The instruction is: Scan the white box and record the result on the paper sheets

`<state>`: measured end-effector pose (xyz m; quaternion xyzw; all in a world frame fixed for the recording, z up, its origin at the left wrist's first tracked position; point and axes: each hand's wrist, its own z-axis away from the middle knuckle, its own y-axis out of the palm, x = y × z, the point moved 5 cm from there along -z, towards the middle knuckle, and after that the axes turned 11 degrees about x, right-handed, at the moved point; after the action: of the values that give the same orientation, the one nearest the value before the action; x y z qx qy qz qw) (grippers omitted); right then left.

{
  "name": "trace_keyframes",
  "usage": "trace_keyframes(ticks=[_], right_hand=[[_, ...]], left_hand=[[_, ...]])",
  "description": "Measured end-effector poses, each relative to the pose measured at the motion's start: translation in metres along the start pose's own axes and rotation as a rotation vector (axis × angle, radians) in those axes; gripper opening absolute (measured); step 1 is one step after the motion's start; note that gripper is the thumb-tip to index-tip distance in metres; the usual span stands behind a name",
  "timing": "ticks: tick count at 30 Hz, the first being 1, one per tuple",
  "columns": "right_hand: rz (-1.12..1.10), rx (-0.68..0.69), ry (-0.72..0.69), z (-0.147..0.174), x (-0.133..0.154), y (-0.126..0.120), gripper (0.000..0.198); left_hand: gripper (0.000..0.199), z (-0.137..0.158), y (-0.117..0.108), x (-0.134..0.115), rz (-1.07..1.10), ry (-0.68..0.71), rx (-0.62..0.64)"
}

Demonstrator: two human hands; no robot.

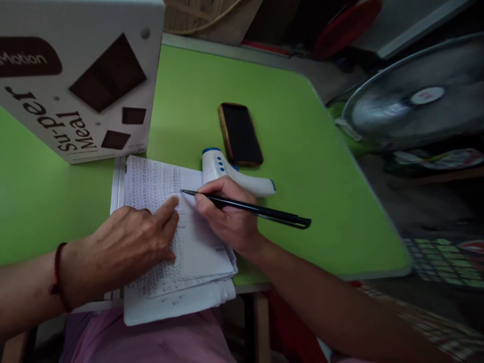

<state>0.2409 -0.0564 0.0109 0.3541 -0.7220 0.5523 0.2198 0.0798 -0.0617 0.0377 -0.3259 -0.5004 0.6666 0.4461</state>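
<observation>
My right hand (232,214) grips a black pen (264,207), its tip touching a sheet of paper (200,242) beside a block of handwriting. My left hand (132,234) lies on the left part of the sheet with fingers stretched out. Its index fingertip sits just below the pen tip, and the hand covers some of the written lines. The sheet tops a small stack of papers at the table's near edge. Just beyond my right hand lies a white and blue infrared thermometer (242,179), partly behind my knuckles.
A dark phone (241,133) in a brown case lies on the green table (302,166) by the thermometer. A tall white printed box (109,55) stands at the back left. Right of the table is a round metal lid or tray (397,116).
</observation>
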Motion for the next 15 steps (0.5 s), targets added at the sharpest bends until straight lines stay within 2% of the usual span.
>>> trace_keyframes(ticks=[9, 15], right_hand=[[0.024, -0.008, -0.032, 0.000, 0.001, 0.000, 0.008], [0.080, -0.100, -0.128, 0.006, 0.010, -0.008, 0.005]], left_hand=[[0.037, 0.001, 0.001, 0.000, 0.004, 0.006, -0.010], [0.035, 0.001, 0.000, 0.002, 0.014, -0.003, -0.019]])
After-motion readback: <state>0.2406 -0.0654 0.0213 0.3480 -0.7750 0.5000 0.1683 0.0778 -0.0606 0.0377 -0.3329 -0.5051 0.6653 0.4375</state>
